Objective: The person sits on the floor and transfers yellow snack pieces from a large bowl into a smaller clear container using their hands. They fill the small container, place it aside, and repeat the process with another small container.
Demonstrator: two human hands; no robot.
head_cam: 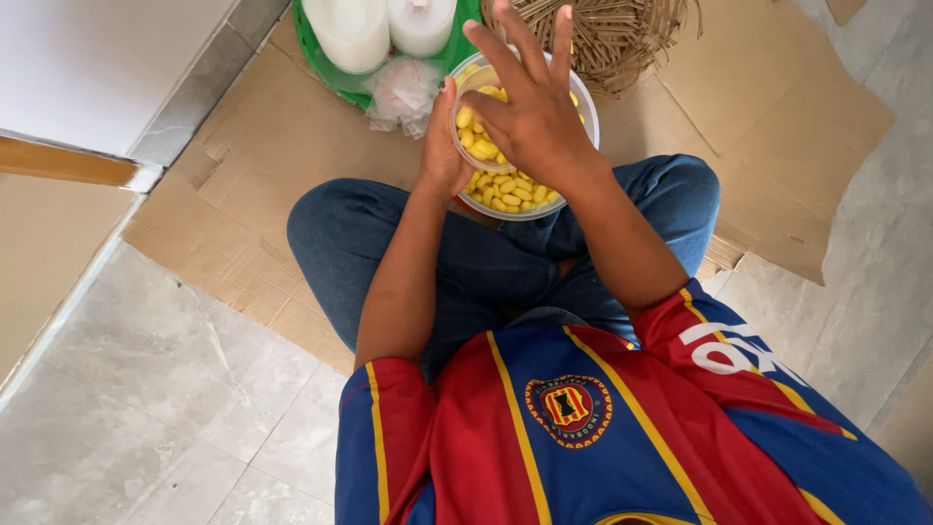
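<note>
- Head view: clear bowl (564,199) of yellow pieces (510,190), on my lap.
- My left hand (442,156) grips bowl's left rim.
- My right hand (535,122) above bowl, fingers spread, grasping nothing.
- Green tray (326,68) beyond bowl, on cardboard (282,146).

Clear tub (573,199) of yellow pieces (505,190), upright on lap.

Beyond the hands, a green tray (335,76) carries two white cylinders (384,27), with a crumpled clear plastic bag (401,94) just beside it — and a coiled woven-strip basket (617,34). Flattened cardboard (267,146) covers the grey tiled floor (146,408) underneath.
</note>
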